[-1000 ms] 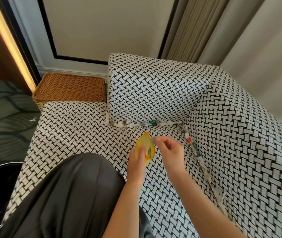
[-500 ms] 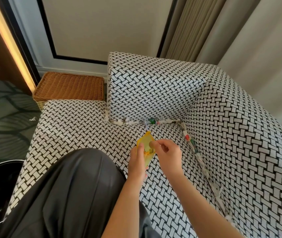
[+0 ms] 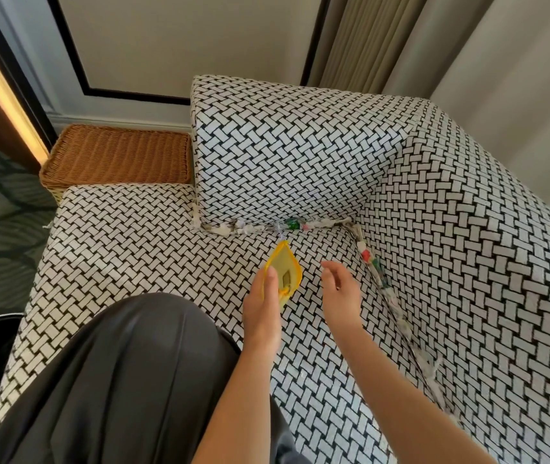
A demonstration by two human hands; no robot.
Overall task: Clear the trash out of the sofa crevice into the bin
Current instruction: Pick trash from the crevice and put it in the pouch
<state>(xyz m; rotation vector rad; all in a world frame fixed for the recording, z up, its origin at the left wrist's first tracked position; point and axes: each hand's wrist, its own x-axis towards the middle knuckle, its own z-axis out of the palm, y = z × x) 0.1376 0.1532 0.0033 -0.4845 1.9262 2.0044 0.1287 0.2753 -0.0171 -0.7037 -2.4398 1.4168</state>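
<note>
Home living rm: patterned sofa (image 3: 300, 155), curtains (image 3: 434, 45), wicker basket (image 3: 119, 159).

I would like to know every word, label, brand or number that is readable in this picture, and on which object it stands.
No text here can be read.
yellow pouch, held by the left hand: a dark mark inside, no legible letters.
green wrapper in the sofa crevice: print too blurred.
red and green scrap, same crevice: print too small.

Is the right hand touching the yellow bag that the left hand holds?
Apart. The head view shows patterned sofa fabric between the right hand and the yellow bag, which the left hand grips.
</note>
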